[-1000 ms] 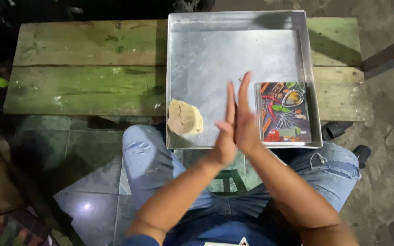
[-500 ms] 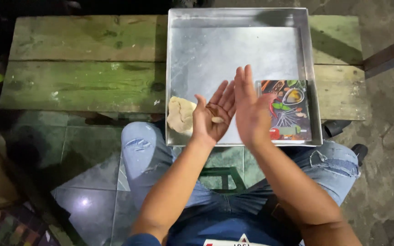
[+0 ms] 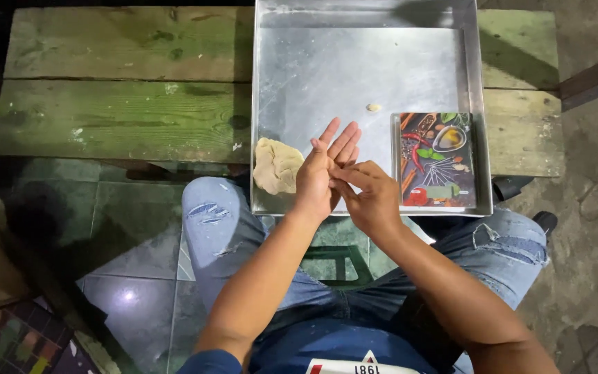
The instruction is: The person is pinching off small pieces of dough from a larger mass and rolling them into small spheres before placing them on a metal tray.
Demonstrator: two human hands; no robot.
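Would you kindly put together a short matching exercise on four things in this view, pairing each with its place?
Things:
1. dough lump
2. small dough ball
3. printed board
4. metal tray

Places:
A. lower right corner of the tray
B. on the green wooden bench
C. lower left corner of the tray
D. alone near the middle of the tray

Pairs: 1-C, 2-D, 3-A, 4-B

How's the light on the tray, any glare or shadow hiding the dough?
Head view: the metal tray shows soft sheen, no blown-out glare, with a dark shadow across its far right corner; the dough lump and small dough ball are evenly lit; left hand and right hand are sharp; frame edges fall dark.
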